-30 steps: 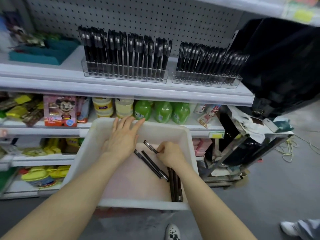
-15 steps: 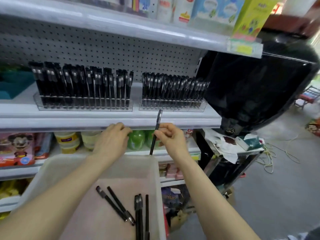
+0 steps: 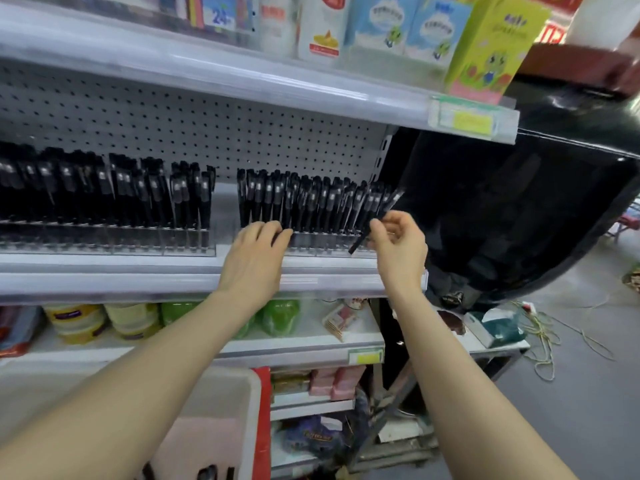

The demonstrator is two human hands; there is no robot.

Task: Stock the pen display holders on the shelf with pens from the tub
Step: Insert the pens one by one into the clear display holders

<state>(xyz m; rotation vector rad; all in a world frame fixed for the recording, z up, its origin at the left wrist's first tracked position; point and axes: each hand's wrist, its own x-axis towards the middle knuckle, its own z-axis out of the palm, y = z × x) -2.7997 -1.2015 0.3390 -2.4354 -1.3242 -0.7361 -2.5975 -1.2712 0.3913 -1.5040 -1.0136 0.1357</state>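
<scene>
Right fingers (image 3: 381, 226): curled, pinching a black pen (image 3: 389, 205) near its middle; the pen is tilted, low end to the left, top up to the right.
Right hand (image 3: 398, 247): just before the right end of the right holder (image 3: 322, 242).
Left fingers (image 3: 277, 233): extended, laid against the front of that holder at its left end, grasping nothing.
Right holder: clear, on the shelf (image 3: 138, 282), packed with upright black pens.
Left holder (image 3: 104, 237): alongside, apart by a gap, likewise filled.
Tub (image 3: 221, 410): white, low in view beside the left forearm; the dark shapes at its bottom edge are possibly pens, too blurred to confirm.
</scene>
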